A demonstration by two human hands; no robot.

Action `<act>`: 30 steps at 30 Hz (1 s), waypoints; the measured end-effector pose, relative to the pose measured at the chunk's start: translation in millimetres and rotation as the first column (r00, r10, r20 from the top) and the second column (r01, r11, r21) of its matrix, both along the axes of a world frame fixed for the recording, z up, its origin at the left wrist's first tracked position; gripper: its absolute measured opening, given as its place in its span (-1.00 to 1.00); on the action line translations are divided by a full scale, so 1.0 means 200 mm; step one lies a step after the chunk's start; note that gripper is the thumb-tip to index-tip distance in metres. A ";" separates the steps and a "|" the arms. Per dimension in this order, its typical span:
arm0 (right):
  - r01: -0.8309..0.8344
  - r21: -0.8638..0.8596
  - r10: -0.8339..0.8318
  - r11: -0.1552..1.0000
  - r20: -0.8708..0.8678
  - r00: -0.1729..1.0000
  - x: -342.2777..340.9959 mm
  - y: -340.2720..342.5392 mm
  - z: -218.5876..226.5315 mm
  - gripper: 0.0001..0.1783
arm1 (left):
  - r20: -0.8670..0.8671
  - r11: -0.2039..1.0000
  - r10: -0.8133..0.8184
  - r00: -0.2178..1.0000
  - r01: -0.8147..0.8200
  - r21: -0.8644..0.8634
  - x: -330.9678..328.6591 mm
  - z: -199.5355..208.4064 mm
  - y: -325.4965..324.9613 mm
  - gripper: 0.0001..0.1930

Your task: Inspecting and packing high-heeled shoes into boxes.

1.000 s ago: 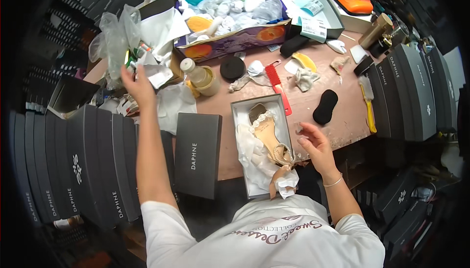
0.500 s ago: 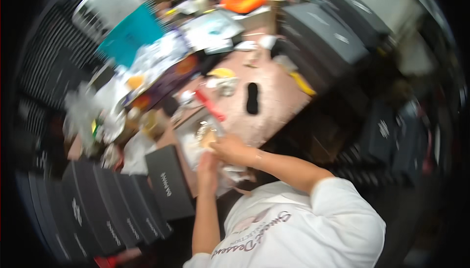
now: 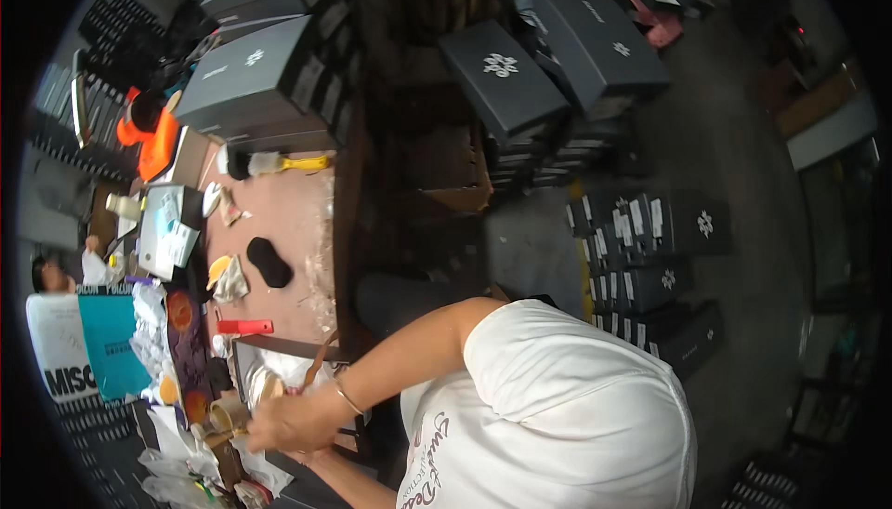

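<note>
My right hand (image 3: 290, 421) is over the near end of an open box (image 3: 243, 356), blurred by motion, so its fingers cannot be read clearly. My left hand (image 3: 311, 456) is mostly hidden beneath it; its forearm shows below. Inside the box lie white wrapping and a shiny, pale gold item (image 3: 267, 386), partly covered by my right hand. A brown strap (image 3: 321, 358) crosses the box's edge beside my right wrist. Just beyond the box is a red-handled tool (image 3: 244, 327). Brownish tape rolls (image 3: 228, 416) stand left of my right hand.
On the pink tabletop (image 3: 307, 221) lie a black insole-shaped pad (image 3: 269, 263), a crumpled cloth (image 3: 230, 281) and a yellow-handled brush (image 3: 302, 163). Dark shoe boxes (image 3: 246, 81) are stacked at its far end. More boxes (image 3: 650, 267) stand on the floor at right. Plastic bags (image 3: 181, 481) crowd the lower left.
The view has swung to the right, so the table now sits at the left and more floor and boxes show. My right hand now covers most of my left.
</note>
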State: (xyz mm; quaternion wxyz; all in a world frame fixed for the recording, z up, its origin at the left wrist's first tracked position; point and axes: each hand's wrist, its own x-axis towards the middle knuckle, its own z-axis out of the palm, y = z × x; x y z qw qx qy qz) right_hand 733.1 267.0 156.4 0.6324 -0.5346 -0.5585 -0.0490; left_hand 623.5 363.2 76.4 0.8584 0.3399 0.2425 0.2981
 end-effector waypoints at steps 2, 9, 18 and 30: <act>-0.099 -0.195 0.115 0.976 0.071 0.991 -0.07 -0.25 0.07 -0.61 | 0.062 0.998 -0.047 0.997 0.045 0.032 0.05 0.13 -0.03 -0.31; -0.332 -0.068 0.325 0.941 -0.097 0.941 0.14 -0.84 0.22 -0.14 | 0.088 0.927 -0.375 0.923 0.370 0.068 0.28 0.41 -0.33 -0.37; 0.120 -0.218 -0.193 0.969 -0.353 0.916 0.54 -1.47 -0.01 -0.61 | -0.427 0.763 -0.640 0.638 0.593 -0.258 0.20 0.15 -1.03 -0.43; 0.137 -0.286 -0.236 0.948 -0.346 0.908 0.40 -1.51 -0.06 -0.82 | -0.623 0.553 -0.595 0.507 0.821 0.140 0.34 0.29 -1.11 -0.51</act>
